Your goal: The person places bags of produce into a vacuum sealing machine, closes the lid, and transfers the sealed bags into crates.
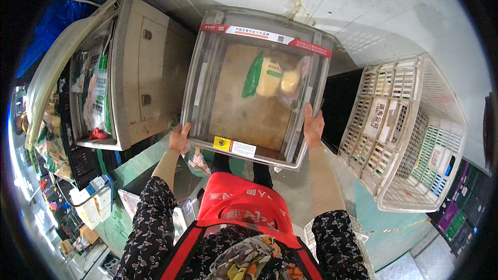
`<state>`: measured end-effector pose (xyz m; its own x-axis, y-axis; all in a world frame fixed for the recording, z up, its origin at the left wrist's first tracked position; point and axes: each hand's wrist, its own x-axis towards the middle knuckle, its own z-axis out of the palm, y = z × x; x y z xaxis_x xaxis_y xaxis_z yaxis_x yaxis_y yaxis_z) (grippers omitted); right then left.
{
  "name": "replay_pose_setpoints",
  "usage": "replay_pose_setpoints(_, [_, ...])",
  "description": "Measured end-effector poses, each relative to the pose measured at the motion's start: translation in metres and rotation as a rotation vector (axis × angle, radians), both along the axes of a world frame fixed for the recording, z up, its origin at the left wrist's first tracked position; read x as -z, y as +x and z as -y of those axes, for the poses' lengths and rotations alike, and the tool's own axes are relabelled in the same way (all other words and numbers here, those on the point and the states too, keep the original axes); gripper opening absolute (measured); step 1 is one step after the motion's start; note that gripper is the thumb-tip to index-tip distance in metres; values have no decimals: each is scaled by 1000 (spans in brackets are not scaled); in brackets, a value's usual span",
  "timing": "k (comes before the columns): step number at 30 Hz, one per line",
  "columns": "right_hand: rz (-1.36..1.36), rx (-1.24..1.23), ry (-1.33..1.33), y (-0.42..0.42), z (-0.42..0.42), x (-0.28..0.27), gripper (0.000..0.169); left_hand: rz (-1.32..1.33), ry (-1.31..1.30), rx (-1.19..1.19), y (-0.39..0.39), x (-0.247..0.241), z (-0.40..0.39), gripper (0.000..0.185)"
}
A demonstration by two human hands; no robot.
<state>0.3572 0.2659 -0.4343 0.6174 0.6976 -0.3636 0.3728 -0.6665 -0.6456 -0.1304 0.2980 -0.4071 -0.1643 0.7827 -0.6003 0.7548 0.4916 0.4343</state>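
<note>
In front of me stands a chamber vacuum sealer with a clear lid (237, 124), the lid lying over its chamber. My left hand (178, 138) grips the lid's near left corner, and a clear bag with pinkish contents (197, 163) hangs just below that hand. On the opposite side, my right hand (313, 127) holds the lid's right edge, thumb on top. Seen through the lid, a plastic pack with a green part and pale contents (268, 77) lies on a brownish plate (237, 97). A round pale item in clear film (290, 81) is beside it.
To the left, a grey metal cabinet (155, 66) adjoins an opening with filled plastic bags (95, 89). White slotted plastic crates (397, 124) stand at the right. A white wall (350, 7) rises behind the sealer. White boxes with a cable (93, 202) are at lower left.
</note>
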Motion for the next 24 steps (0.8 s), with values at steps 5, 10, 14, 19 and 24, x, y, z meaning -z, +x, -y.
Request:
replay_pose_setpoints(5, [2,-15,-32,-3,-1,-4,94,-11,43,-35,-7,6,7,89])
replay_pose_setpoints(10, [-129,-47,37,-1,-2,2,95,-61,105,-76,-14,11,13,91])
replay_pose_setpoints(14, [-192,-44,-31,2,-1,-14,95,-25,176,-90,13,-17,11,86])
replay_pose_setpoints(19, [18,-67,4,-11,16,-33,81,215,505,-486,-11,-1,64,60])
replay_pose_setpoints(24, [363,-672,548,-108,71,-104,33,703,546,-1029,-36,-66,139,46])
